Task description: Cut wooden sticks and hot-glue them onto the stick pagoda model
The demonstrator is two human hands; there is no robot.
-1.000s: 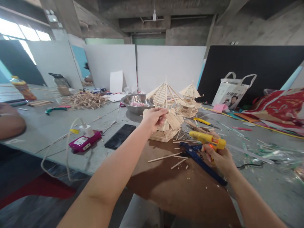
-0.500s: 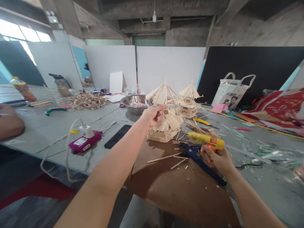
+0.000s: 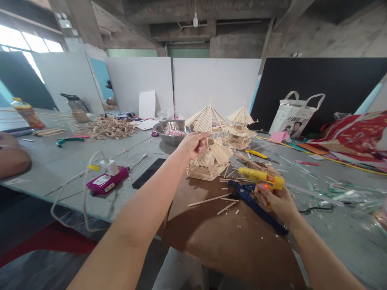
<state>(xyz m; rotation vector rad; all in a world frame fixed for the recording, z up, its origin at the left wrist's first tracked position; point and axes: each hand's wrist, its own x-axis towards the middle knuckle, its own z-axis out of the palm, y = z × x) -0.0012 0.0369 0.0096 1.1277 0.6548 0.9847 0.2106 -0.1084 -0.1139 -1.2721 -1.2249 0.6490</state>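
My left hand (image 3: 196,146) reaches to a pagoda model (image 3: 208,161) built of thin wooden sticks, its fingers pinched together between the pointed upper roof and the lower roof. Whatever lies between those fingertips is hidden or too small to make out. My right hand (image 3: 276,199) is wrapped around a yellow hot glue gun (image 3: 261,178), which shows a red light and points left toward the model. Blue-handled cutters (image 3: 256,209) lie beneath it on a brown board (image 3: 211,237), among loose sticks (image 3: 208,200) and small offcuts.
Behind stands a second stick pagoda (image 3: 241,127), beside a metal bowl (image 3: 171,133). A yellow-handled tool (image 3: 256,154) lies to the right. On the left are a phone (image 3: 148,173), a purple power strip (image 3: 107,181) with a white cable, a stick pile (image 3: 109,128) and another person's arm (image 3: 13,157).
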